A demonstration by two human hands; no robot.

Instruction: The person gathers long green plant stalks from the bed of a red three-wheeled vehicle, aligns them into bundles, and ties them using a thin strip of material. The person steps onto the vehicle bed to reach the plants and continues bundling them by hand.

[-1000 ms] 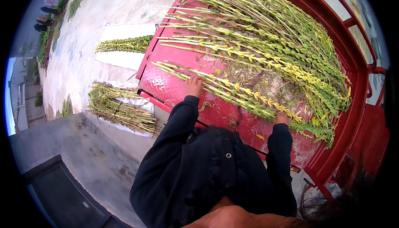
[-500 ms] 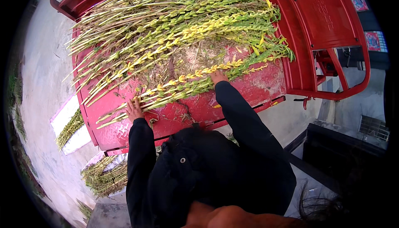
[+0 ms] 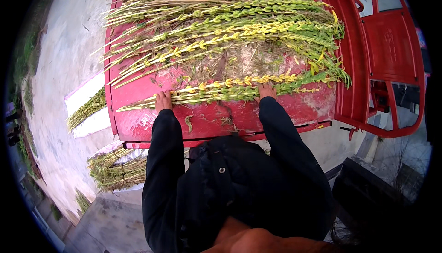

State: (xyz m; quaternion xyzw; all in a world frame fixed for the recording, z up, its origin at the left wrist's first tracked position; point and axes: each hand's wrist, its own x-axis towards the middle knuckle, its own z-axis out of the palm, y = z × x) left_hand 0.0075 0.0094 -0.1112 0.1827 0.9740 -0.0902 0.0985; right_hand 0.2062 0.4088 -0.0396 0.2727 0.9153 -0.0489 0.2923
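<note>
A narrow bundle of long cut stalks [image 3: 216, 92], with green and yellow pods like sesame, lies across the near part of a red metal cargo bed [image 3: 138, 123]. Around its bare stem ends at the left, my left hand [image 3: 164, 101] is closed. My right hand [image 3: 266, 91] grips the same bundle closer to the leafy tips; its fingertips are partly hidden among the stalks. Beyond a strip of loose leaf litter [image 3: 230, 64], a thick layer of similar stalks [image 3: 207, 15] covers the far side of the bed.
The bed's red frame [image 3: 391, 50] rises at the right, with a latch handle [image 3: 350, 131] low on its corner. Left of the bed, more stalks [image 3: 87, 110] lie on a white sheet on the concrete. Another pile [image 3: 117, 170] lies nearer me. A dark box-like thing [image 3: 368, 184] stands lower right.
My view has shifted, so the bed sits further right and is turned slightly. My left hand's spread fingers have closed around the stalks, whose stem ends now lie closer together.
</note>
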